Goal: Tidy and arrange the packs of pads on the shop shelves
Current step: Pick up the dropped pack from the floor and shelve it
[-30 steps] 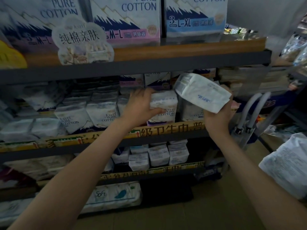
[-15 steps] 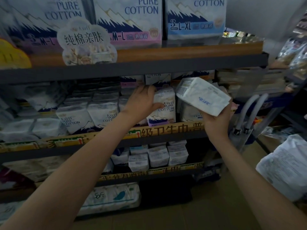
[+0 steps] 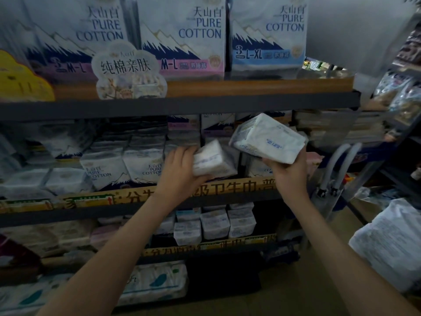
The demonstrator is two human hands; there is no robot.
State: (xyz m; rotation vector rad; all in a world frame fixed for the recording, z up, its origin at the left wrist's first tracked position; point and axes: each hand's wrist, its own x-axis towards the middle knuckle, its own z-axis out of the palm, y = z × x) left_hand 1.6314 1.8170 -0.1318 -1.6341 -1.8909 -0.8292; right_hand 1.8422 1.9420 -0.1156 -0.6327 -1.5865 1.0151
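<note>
- Two packs are in hand: the left hand (image 3: pixel 180 176) has its fingers curled round a small pack (image 3: pixel 214 159), and the right hand (image 3: pixel 289 176) grips a bigger pack (image 3: pixel 268 139) from below.
- A moment ago the small pack stood upright in the middle shelf (image 3: pixel 68 213) row. Now it is tipped and drawn to the near edge, likely freeing a slot.
- The upper shelf rail (image 3: pixel 182 106) sits close above, so open room is on the near side.

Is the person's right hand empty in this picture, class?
No: the right hand holds a large white pack from below, while the left hand grips a smaller pack.
</note>
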